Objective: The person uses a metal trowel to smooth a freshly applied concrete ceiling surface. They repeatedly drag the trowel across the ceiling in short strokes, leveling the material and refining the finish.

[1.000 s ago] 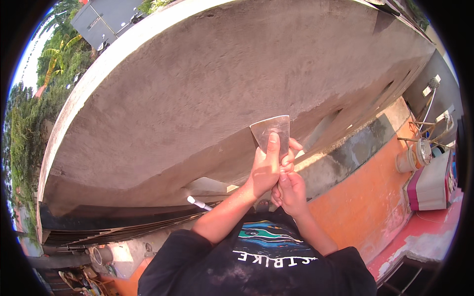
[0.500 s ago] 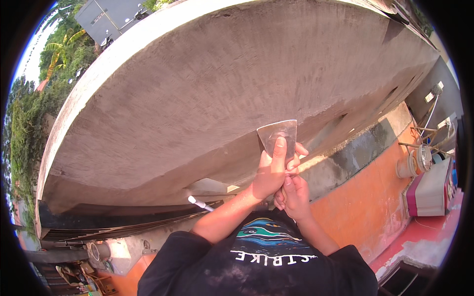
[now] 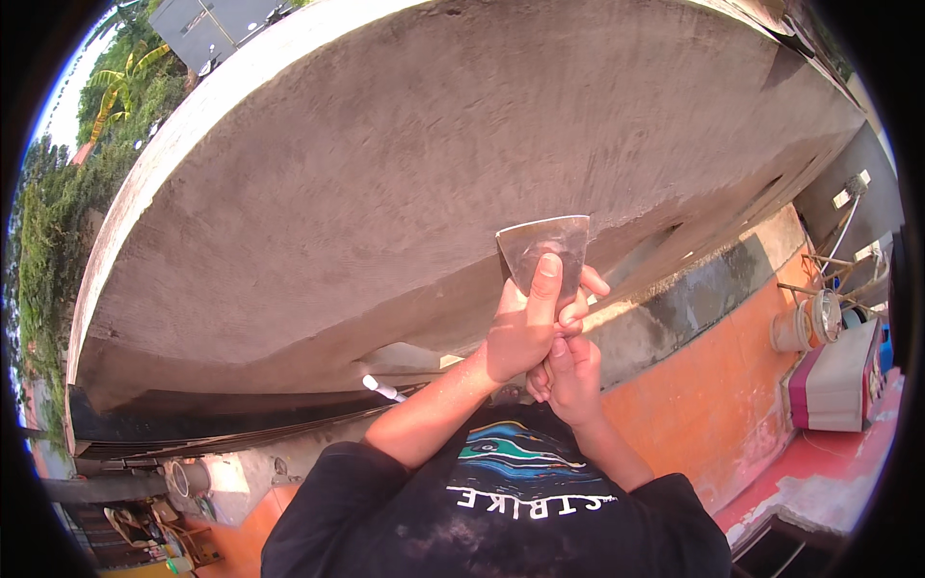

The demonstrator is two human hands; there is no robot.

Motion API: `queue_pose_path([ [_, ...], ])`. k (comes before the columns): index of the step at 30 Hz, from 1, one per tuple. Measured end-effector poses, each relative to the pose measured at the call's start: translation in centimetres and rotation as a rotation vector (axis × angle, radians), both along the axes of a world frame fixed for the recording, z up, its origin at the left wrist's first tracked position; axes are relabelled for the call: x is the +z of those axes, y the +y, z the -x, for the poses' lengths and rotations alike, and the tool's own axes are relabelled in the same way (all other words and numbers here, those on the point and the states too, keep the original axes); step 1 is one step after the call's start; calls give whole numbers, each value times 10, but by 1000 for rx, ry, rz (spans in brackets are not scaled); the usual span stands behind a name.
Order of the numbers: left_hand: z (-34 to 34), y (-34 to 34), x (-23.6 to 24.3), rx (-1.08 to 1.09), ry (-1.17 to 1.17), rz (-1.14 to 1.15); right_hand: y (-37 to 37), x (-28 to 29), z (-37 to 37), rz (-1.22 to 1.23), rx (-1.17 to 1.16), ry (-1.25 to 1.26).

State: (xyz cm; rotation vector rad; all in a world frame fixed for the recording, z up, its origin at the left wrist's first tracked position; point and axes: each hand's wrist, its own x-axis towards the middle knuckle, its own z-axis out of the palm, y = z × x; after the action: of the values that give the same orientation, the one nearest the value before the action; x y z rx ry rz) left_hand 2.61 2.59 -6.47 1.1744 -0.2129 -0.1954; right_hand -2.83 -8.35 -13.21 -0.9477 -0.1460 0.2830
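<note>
Slightly higher than half a second ago, the scraper (image 3: pixel 542 237) sits mid-frame, long axis near upright, broad edge up the wall (image 3: pixel 385 173). Left hand (image 3: pixel 523 332), nearer the blade, clamps it under the thumb; right hand (image 3: pixel 574 373) curls below, seemingly round the hidden handle.

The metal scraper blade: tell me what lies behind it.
Behind the metal scraper blade, a grey-brown plastered wall shows past its top and left edges. The patch directly covered by the blade cannot be seen.
</note>
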Motion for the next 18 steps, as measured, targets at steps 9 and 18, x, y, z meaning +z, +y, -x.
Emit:
queue_pose_path([
  [9, 8, -14, -3, -10, 223, 33, -7, 7, 13, -169, 21, 64],
  [18, 4, 1, -5, 25, 10, 68, -9, 0, -3, -4, 70, -46],
])
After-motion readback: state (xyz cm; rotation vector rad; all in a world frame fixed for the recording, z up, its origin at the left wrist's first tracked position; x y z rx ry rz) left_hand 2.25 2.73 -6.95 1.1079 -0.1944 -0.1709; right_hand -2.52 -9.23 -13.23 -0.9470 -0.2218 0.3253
